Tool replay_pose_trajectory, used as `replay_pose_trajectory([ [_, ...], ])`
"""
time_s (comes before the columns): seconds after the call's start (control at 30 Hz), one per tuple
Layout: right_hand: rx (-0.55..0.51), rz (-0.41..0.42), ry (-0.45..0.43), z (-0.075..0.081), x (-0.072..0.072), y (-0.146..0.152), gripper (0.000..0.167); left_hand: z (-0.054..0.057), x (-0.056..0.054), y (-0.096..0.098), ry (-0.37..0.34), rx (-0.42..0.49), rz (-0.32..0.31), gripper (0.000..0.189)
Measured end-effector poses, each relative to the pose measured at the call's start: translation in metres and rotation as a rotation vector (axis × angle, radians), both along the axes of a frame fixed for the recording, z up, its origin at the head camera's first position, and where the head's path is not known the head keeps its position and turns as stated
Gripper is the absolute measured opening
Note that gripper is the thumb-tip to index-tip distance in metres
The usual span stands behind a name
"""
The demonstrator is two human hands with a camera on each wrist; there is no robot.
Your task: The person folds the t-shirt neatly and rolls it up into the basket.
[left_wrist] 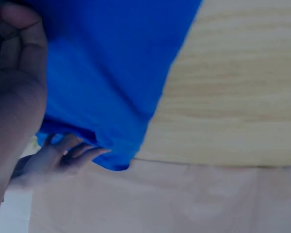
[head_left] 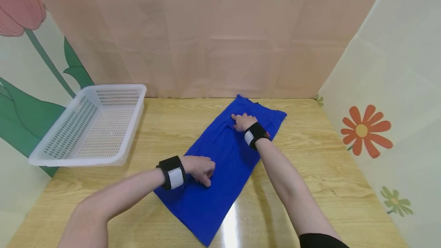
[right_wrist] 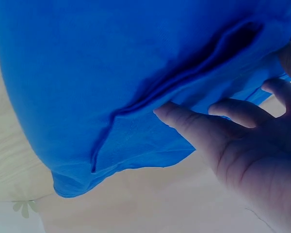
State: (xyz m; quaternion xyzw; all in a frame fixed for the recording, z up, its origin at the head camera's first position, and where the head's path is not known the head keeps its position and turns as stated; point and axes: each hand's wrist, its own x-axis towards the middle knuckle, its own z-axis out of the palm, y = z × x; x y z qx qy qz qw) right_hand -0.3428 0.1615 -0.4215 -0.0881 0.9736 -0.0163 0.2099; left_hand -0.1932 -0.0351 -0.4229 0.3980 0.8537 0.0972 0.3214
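Note:
A long piece of blue cloth (head_left: 220,167) lies slantwise on the table, its far end near the back wall. Wrinkles run across its upper part, and a small dark spot shows at the far edge. My left hand (head_left: 199,167) is over the near half of the cloth, its fingers loosely curled with nothing in them. Near the far end, my right hand (head_left: 244,121) has its fingers spread on the cloth. In the right wrist view, the fingertips of the right hand (right_wrist: 262,141) touch the fabric beside a raised, dark-shadowed fold.
A white plastic basket (head_left: 120,152) with slotted sides stands at the left of the wooden table (head_left: 310,186). Behind rises a plain pinkish wall covering (head_left: 224,33). Flower-printed sheets (head_left: 389,68) border the sides.

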Motion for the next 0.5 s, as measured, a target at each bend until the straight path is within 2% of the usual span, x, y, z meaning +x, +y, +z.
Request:
replay_pose_trajectory([
  [0.17,-0.038,0.042,-0.012,-0.003,-0.004,-0.004,0.055,0.001,0.012,0.008,-0.002,0.042,0.09,0.033],
  [0.5,-0.07,0.125,-0.028,-0.006,-0.008,-0.019,0.053,-0.003,0.029,0.023,-0.002,0.119,0.16,0.037],
])
